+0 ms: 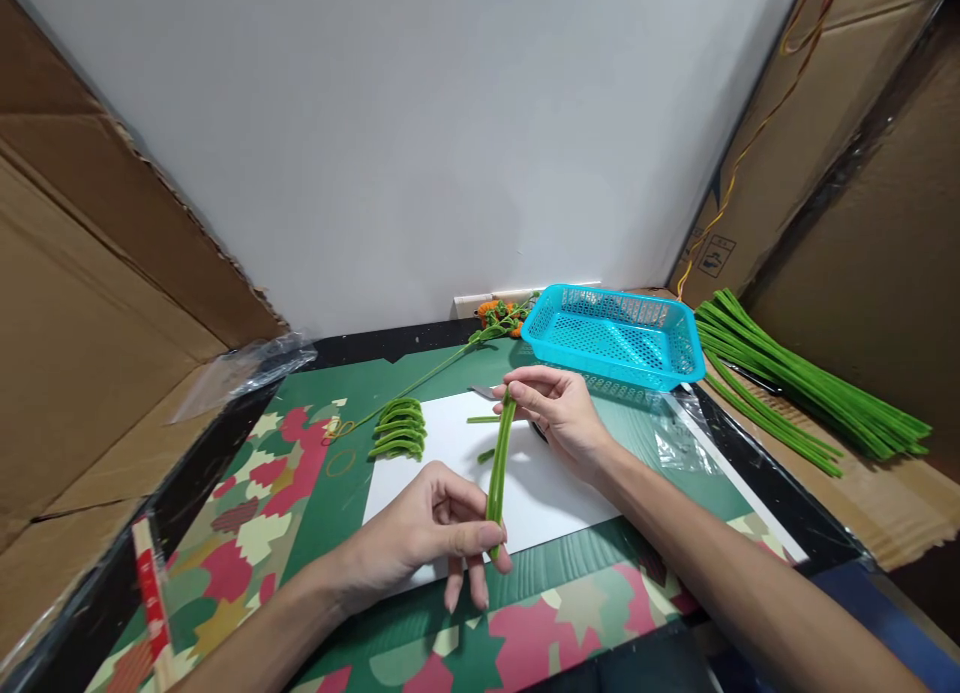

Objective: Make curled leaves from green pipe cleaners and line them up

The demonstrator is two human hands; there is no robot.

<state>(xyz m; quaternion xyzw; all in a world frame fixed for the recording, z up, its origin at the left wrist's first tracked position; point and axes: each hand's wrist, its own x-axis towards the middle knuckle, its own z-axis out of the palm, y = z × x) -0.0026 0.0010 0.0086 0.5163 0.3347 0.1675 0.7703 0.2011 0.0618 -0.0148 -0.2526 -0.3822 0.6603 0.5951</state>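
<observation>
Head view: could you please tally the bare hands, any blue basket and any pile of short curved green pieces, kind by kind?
Left hand and right hand: 2
Blue basket: 1
Pile of short curved green pieces: 1
Total: 4

One left hand [454, 523] and one right hand [559, 408] show, with one basket [622, 371], one sheet of paper [555, 518] and two pieces of clear plastic [270, 368]. The bunched green stems [810, 383] overlap too much to be counted.
</observation>
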